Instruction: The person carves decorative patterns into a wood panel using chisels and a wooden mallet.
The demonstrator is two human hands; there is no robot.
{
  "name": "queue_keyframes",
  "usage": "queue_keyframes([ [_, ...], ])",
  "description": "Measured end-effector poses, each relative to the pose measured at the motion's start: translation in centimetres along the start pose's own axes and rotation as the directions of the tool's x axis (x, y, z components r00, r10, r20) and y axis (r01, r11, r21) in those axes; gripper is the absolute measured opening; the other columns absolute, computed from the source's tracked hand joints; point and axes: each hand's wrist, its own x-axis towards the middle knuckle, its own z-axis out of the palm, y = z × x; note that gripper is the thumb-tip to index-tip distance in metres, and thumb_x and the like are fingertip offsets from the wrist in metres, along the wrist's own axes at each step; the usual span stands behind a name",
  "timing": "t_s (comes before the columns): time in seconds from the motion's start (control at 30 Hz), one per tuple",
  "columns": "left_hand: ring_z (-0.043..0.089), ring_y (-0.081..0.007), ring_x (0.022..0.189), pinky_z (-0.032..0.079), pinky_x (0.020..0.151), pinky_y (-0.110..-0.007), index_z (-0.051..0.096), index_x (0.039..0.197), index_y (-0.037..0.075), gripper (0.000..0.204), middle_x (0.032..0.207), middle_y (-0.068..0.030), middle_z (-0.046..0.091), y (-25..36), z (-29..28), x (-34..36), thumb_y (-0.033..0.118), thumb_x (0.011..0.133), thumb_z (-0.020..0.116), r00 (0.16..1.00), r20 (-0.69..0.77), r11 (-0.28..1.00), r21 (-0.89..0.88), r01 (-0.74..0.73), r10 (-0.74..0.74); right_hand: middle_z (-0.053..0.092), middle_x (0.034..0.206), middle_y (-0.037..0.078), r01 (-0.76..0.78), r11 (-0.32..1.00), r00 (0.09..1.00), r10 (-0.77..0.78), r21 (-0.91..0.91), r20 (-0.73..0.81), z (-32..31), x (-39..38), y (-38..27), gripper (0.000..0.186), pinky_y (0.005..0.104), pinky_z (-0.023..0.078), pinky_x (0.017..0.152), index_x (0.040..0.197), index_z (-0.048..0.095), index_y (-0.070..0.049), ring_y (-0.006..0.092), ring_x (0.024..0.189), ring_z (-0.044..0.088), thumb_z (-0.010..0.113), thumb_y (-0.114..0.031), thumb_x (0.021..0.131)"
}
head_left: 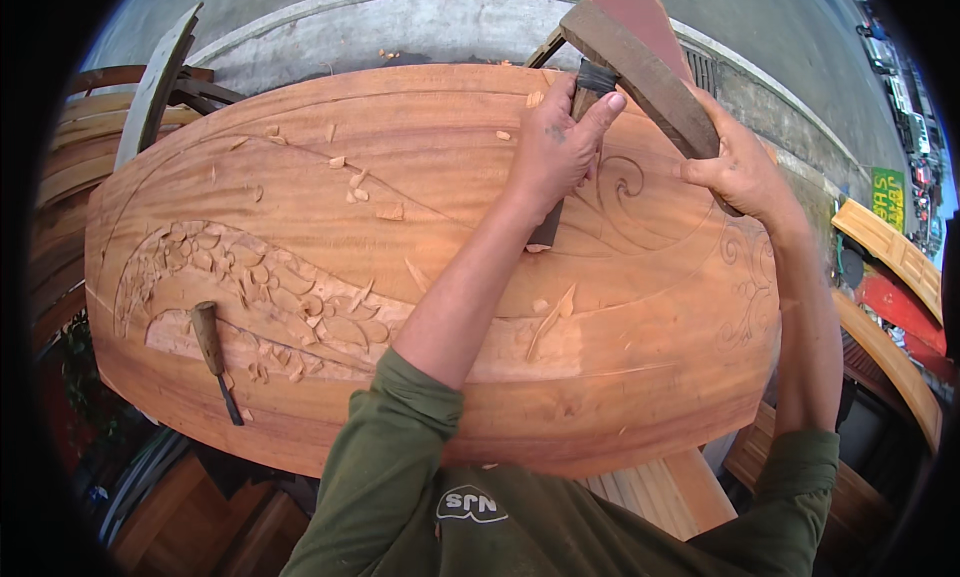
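My left hand (560,142) is wrapped around a chisel (546,227) whose handle top is bound in black. Its wide dark blade points down at the carved wooden panel (480,187), with a wood chip at the edge. In my right hand (745,162) is a long wooden mallet (650,82), gripped at its lower end. The mallet's upper part lies right beside the bound handle top; whether they touch I cannot tell. Leaves and flowers are carved in relief at the panel's left, and scroll lines are drawn or cut at the right.
A second chisel (207,342) with a wooden handle lies on the panel's left part. Loose shavings (552,322) are scattered about. Stacked curved boards (85,162) stand at the left, more wooden panels (885,247) at the right. Beyond the panel runs a concrete kerb (420,27) and road.
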Motion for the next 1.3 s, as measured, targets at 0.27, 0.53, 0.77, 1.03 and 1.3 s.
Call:
queue_keyframes([
  [0.27, 0.053, -0.0084, 0.045, 0.04, 0.039, -0.026, 0.067, 0.126, 0.007, 0.048, 0.07, -0.0007, 0.058, 1.0, 0.7, -0.2, 0.051, 0.11, 0.07, 0.993, 0.118, 1.0, -0.01, 0.022, -0.021, 0.063, 0.157, 0.013, 0.225, 0.971, 0.974, -0.226, 0.078, -0.005, 0.1, -1.9, 2.5, 0.091, 0.0368, 0.044, 0.12, 0.169, 0.045, -0.009, 0.0223, 0.141, 0.06, 0.087, -0.007, 0.088],
  [0.53, 0.053, -0.007, 0.045, 0.041, 0.039, -0.022, 0.066, 0.131, 0.007, 0.05, 0.072, -0.0008, 0.059, 3.8, -2.5, 0.5, 0.054, 0.114, 0.06, 0.998, -0.028, 0.996, -0.079, -0.052, 0.05, 0.065, 0.147, 0.011, 0.025, 0.909, 0.967, 0.084, 0.417, -0.242, 2.6, -7.2, 3.2, 0.089, 0.0366, 0.046, 0.116, 0.164, 0.046, 0.001, 0.021, 0.136, 0.061, 0.088, -0.009, 0.086],
  [0.77, 0.057, -0.0088, 0.047, 0.042, 0.037, -0.025, 0.057, 0.111, 0.011, 0.035, 0.073, -0.0016, 0.061, 1.1, -1.0, 0.8, 0.045, 0.112, 0.068, 0.918, -0.306, 0.96, -0.037, -0.277, 0.252, 0.068, 0.134, 0.006, 0.05, 0.854, 0.912, 0.172, 0.519, -0.371, 5.1, -8.6, 4.3, 0.07, 0.0354, 0.051, 0.107, 0.15, 0.055, 0.0, 0.0167, 0.124, 0.064, 0.085, -0.008, 0.088],
  [1.03, 0.055, -0.0087, 0.047, 0.04, 0.038, -0.025, 0.056, 0.112, 0.012, 0.036, 0.072, -0.0015, 0.059, 0.5, -0.7, 0.9, 0.046, 0.112, 0.069, 0.919, -0.308, 0.954, -0.09, -0.287, 0.248, 0.073, 0.114, 0.007, 0.238, 0.832, 0.876, 0.04, 0.502, -0.481, 3.5, -5.7, 1.5, 0.051, 0.0319, 0.058, 0.093, 0.136, 0.063, -0.002, 0.0138, 0.099, 0.071, 0.085, -0.007, 0.09],
  [1.3, 0.054, -0.0085, 0.046, 0.039, 0.037, -0.025, 0.056, 0.112, 0.012, 0.035, 0.071, -0.0005, 0.058, 0.9, -0.2, 0.7, 0.045, 0.112, 0.069, 0.92, -0.299, 0.954, -0.08, -0.289, 0.254, 0.077, 0.109, 0.01, 0.423, 0.785, 0.79, -0.074, 0.453, -0.609, 0.1, -0.7, -1.1, 0.044, 0.031, 0.062, 0.091, 0.132, 0.064, -0.001, 0.0165, 0.097, 0.077, 0.086, -0.006, 0.094],
])
